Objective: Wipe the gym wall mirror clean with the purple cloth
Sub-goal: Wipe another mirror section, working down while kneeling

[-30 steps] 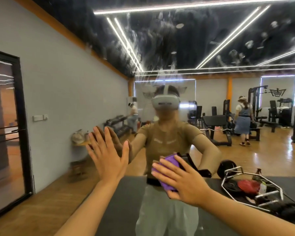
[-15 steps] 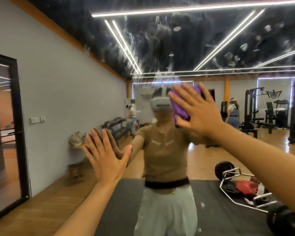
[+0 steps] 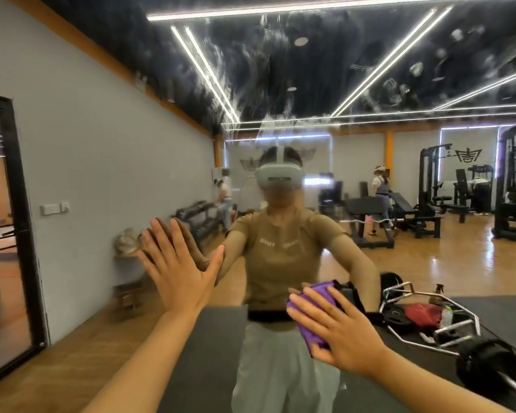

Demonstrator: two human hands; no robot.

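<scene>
Both hands are pressing against the wall mirror (image 3: 370, 70): the left hand (image 3: 178, 271) is lying flat on the glass with fingers spread and straight, meeting its own reflection, while the right hand (image 3: 338, 332) is holding the purple cloth (image 3: 313, 308) against the mirror with straight, splayed fingers. That cloth is sitting low on the glass, right of the centre, bunched under the palm with its upper edge showing past the fingertips. Pale smears and streaks are showing across the upper part of the mirror. Reflected gym floor is carrying a hex barbell (image 3: 438, 320) toward the lower right corner.
</scene>
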